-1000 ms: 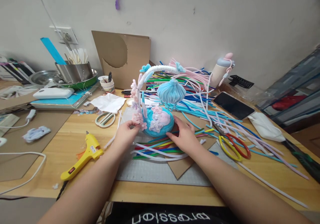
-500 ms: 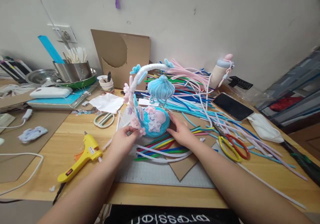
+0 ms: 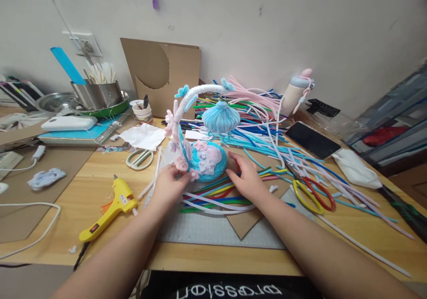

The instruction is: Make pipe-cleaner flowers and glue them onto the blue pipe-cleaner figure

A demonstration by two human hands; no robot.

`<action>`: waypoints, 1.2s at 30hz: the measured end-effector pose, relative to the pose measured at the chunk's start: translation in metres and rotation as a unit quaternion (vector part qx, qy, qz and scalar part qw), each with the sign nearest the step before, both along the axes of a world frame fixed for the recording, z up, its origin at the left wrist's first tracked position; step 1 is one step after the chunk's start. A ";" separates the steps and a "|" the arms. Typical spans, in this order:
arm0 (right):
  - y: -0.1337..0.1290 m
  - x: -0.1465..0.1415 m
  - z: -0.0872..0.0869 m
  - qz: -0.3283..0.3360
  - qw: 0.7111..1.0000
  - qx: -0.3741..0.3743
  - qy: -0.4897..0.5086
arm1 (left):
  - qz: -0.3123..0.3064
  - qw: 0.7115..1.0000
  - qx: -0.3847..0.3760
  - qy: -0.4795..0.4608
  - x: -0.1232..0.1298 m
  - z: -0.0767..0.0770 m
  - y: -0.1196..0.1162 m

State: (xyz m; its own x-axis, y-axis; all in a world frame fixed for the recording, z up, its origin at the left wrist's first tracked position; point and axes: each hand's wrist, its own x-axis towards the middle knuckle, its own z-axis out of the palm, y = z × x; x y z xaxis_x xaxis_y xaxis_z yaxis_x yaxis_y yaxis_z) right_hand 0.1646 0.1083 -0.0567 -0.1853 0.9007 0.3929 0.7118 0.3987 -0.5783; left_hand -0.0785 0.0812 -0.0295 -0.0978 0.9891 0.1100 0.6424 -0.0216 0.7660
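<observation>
A fuzzy lamp-shaped craft stands upright at the centre, with a round blue base (image 3: 218,167), pink flowers and a white arch (image 3: 200,90). From the arch's tip hangs a pleated blue shade (image 3: 220,117) above the base. My left hand (image 3: 171,181) grips the base's left edge beside the pink flowers, fingertips partly hidden. My right hand (image 3: 245,176) holds the right edge of the base between thumb and fingers. Colourful pipe cleaners (image 3: 216,201) lie just in front of the craft.
A yellow glue gun (image 3: 115,210) lies left of my left arm. Scissors with yellow and red handles (image 3: 315,195) rest at right, near a phone (image 3: 312,139). Behind are a pipe cleaner pile (image 3: 256,101), a bottle (image 3: 296,93) and cardboard (image 3: 183,76).
The hanging shade has swung to the right and looks slightly wider. Both hands keep their places on the base, shifted very slightly right in view.
</observation>
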 end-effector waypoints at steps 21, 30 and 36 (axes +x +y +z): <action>-0.009 0.000 0.002 0.005 1.000 -0.017 0.013 | 0.016 1.000 -0.015 0.002 -0.004 0.002 -0.001; -0.009 -0.001 0.003 0.007 1.000 -0.025 0.014 | 0.012 0.999 -0.025 0.032 -0.001 0.002 0.000; -0.009 -0.001 0.002 0.007 1.000 -0.021 0.012 | 0.017 0.999 -0.024 0.043 0.001 0.003 0.001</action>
